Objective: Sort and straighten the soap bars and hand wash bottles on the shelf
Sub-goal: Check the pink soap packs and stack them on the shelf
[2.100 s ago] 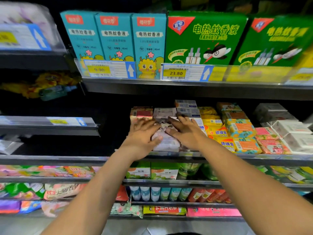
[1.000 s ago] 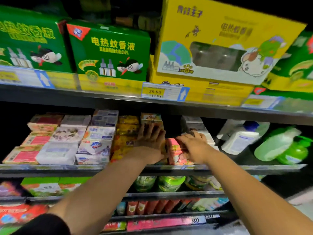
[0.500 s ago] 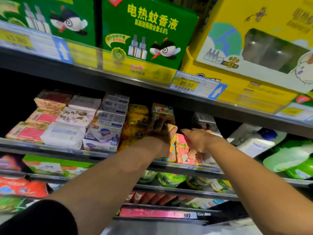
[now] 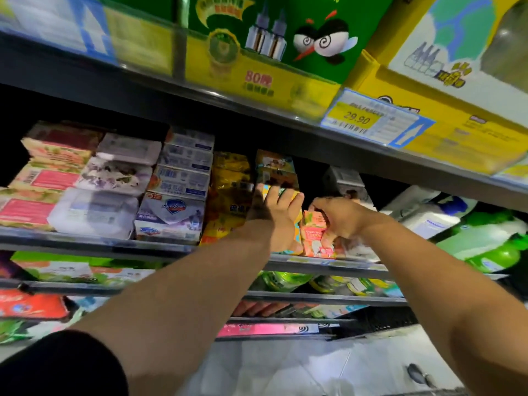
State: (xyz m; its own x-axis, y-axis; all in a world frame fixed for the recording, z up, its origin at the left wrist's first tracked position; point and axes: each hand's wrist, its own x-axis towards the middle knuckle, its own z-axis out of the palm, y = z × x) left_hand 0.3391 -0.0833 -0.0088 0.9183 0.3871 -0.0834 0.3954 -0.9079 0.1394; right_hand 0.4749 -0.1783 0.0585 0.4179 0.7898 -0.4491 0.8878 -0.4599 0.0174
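Soap bars fill the middle shelf [image 4: 160,244]: pink packs [image 4: 37,181] at the left, white packs [image 4: 97,210], a blue-and-white boxed soap [image 4: 171,215] and yellow packs [image 4: 228,195]. My left hand [image 4: 278,215] grips a stack of yellow-orange soap boxes [image 4: 297,232] from the left, fingers curled over its top. My right hand [image 4: 337,221] grips the pink-orange soap boxes [image 4: 314,238] beside them. White hand wash bottles [image 4: 428,215] and green hand wash bottles [image 4: 485,244] lie tilted on the shelf at the right.
The shelf above carries green boxes [image 4: 271,30] and yellow boxes [image 4: 457,67] of mosquito repellent, with a 29.90 price tag [image 4: 357,118] on its edge. Lower shelves hold more packets and green bottles [image 4: 283,281]. Pale floor tiles [image 4: 314,367] show below.
The view moved right along the shelf and closer. Both hands left the white soap packs and now hold the orange and pink boxes near the shelf's middle.
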